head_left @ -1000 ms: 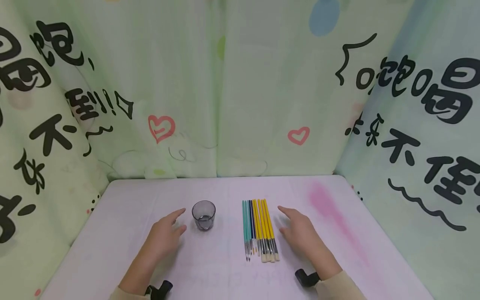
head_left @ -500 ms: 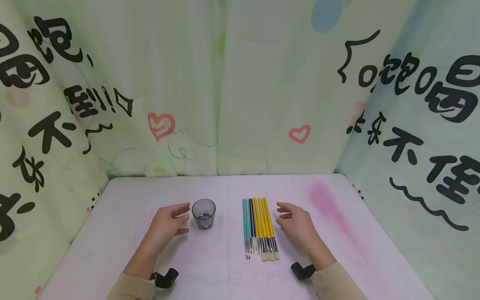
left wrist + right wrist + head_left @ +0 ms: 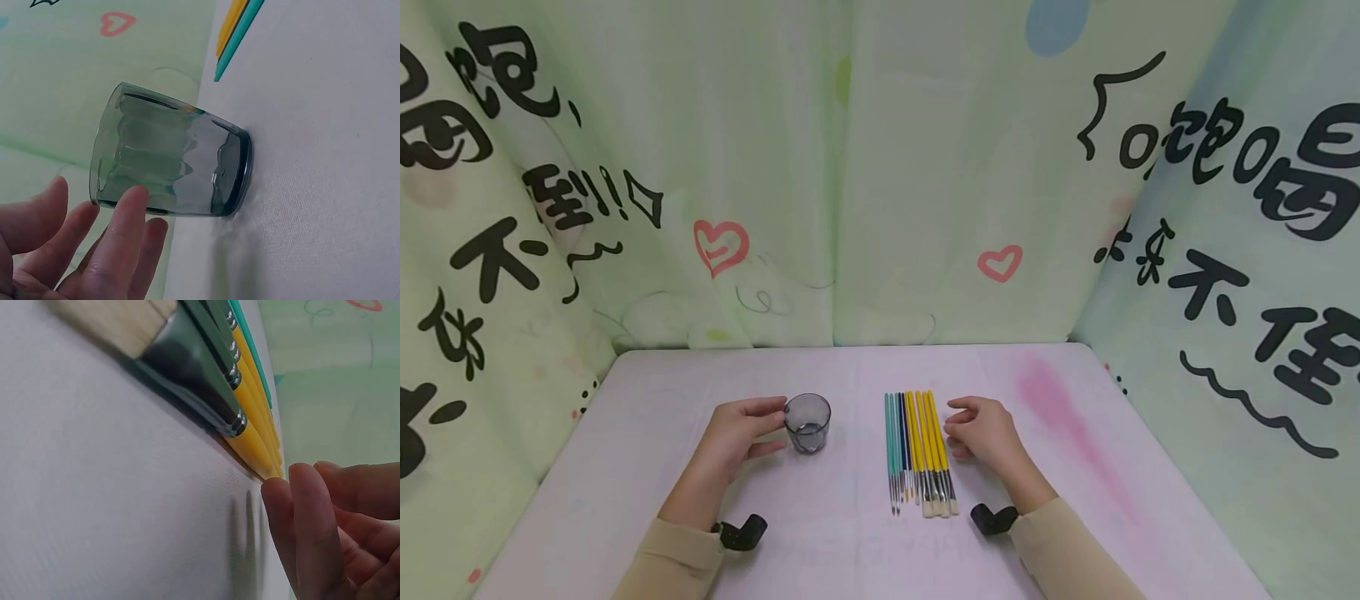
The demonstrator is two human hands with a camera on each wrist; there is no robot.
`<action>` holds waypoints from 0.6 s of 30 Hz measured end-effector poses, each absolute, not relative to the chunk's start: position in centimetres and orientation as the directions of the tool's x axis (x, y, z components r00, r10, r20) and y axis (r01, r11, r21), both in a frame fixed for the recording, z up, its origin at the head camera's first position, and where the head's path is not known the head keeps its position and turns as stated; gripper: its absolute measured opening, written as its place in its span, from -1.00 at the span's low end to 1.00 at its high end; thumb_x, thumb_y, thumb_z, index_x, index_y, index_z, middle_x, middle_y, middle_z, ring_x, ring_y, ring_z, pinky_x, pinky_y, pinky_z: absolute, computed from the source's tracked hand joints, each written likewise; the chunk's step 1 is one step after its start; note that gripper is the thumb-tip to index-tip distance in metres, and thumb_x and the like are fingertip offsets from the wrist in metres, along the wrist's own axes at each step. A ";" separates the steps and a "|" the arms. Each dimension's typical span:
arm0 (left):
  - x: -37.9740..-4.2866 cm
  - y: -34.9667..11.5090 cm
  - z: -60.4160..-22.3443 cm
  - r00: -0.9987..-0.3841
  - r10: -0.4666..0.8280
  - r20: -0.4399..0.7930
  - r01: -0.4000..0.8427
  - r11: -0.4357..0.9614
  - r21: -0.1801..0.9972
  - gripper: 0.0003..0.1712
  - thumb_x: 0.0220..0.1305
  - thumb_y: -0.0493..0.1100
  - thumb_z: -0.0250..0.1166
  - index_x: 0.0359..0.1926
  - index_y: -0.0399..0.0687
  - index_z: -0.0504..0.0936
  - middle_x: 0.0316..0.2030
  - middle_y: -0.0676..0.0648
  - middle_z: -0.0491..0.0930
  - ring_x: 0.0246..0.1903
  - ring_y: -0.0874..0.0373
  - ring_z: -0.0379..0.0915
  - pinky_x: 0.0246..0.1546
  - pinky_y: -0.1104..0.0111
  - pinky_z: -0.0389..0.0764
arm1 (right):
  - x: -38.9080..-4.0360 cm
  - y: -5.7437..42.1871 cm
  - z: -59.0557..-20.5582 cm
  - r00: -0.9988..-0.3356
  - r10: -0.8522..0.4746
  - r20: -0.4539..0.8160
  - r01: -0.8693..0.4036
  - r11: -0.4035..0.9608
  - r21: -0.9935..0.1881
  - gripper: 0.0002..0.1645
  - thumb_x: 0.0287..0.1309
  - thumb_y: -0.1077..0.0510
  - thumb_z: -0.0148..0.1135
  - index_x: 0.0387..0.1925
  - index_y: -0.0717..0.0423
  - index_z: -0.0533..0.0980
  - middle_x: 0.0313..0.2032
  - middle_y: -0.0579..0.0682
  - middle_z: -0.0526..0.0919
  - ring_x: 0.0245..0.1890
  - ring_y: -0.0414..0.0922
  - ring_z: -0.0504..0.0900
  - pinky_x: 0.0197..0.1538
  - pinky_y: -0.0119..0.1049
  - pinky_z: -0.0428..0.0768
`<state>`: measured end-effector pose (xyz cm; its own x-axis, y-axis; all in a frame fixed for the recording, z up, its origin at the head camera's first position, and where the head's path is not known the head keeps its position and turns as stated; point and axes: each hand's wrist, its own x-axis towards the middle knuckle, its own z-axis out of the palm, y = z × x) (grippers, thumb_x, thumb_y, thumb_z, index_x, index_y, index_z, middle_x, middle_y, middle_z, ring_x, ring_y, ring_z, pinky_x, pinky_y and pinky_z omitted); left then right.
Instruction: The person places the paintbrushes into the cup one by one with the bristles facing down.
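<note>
A smoky grey drinking glass [image 3: 809, 421] stands upright on the pink cloth-covered table. My left hand [image 3: 737, 435] is at its left side, fingers spread and fingertips right at the wall. In the left wrist view, the fingers [image 3: 115, 250] overlap the lower edge of the glass [image 3: 181, 156]. Several paintbrushes [image 3: 916, 442] lie side by side to the right of the glass, bristles towards me. Teal and dark blue handles are on the left, yellow ones on the right. Just right of them, my right hand [image 3: 988, 432] hovers with loosely bent fingers, fingertips close to a yellow handle [image 3: 256, 450].
A patterned curtain [image 3: 910, 183] with black characters and red hearts hangs behind the table and along both sides. The table [image 3: 850, 550] ends close to it. Black wrist cameras sit on both wrists, below tan sleeves [image 3: 681, 550].
My left hand has moved right to the glass and its fingers have spread. My right hand has shifted slightly left towards the paintbrushes, its fingers more bent. Glass and brushes stay in place.
</note>
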<state>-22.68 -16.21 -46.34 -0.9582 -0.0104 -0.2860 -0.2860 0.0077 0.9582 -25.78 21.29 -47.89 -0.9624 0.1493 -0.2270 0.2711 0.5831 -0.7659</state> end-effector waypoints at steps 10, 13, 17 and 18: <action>-23.5 -15.7 -46.8 -0.956 -0.055 -0.287 -0.288 0.012 0.958 -0.57 0.46 -0.36 0.36 0.31 -0.31 0.66 0.24 -0.31 0.64 -0.03 0.13 0.69 -0.07 0.24 0.89 | -27.1 20.7 -48.3 -0.954 0.151 -0.258 0.296 0.602 -0.742 -0.46 0.28 0.24 0.50 0.28 0.12 0.64 -0.20 0.11 0.79 -0.49 -0.09 0.76 -0.39 -0.32 0.82; -23.6 -15.5 -47.0 -0.955 -0.073 -0.286 -0.289 0.024 0.957 -0.59 0.46 -0.37 0.35 0.28 -0.31 0.67 0.20 -0.30 0.64 -0.02 0.07 0.70 -0.06 0.24 0.89 | -27.4 20.5 -48.4 -0.951 0.151 -0.268 0.303 0.608 -0.734 -0.45 0.25 0.25 0.52 0.27 0.12 0.64 -0.23 0.10 0.77 -0.50 -0.10 0.74 -0.41 -0.33 0.81; -23.7 -15.3 -47.1 -0.953 -0.101 -0.287 -0.293 0.051 0.955 -0.63 0.47 -0.36 0.35 0.25 -0.27 0.69 0.17 -0.28 0.65 0.01 -0.01 0.70 -0.07 0.24 0.89 | -27.5 20.2 -48.5 -0.949 0.154 -0.275 0.309 0.624 -0.718 -0.43 0.21 0.24 0.56 0.26 0.15 0.64 -0.25 0.09 0.72 -0.52 -0.11 0.70 -0.43 -0.36 0.79; -23.8 -15.2 -47.2 -0.953 -0.105 -0.285 -0.292 0.056 0.955 -0.63 0.47 -0.36 0.35 0.24 -0.27 0.69 0.16 -0.28 0.64 0.00 -0.02 0.70 -0.07 0.23 0.89 | -27.6 20.2 -48.5 -0.947 0.159 -0.278 0.315 0.625 -0.714 -0.43 0.20 0.23 0.57 0.25 0.14 0.64 -0.26 0.08 0.71 -0.53 -0.11 0.69 -0.43 -0.37 0.78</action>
<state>-23.76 -15.23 -47.19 -0.9529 -0.1046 -0.2848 -0.2916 0.0558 0.9549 -27.60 20.17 -48.47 -0.9472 0.1591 -0.2783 0.3148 0.6253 -0.7141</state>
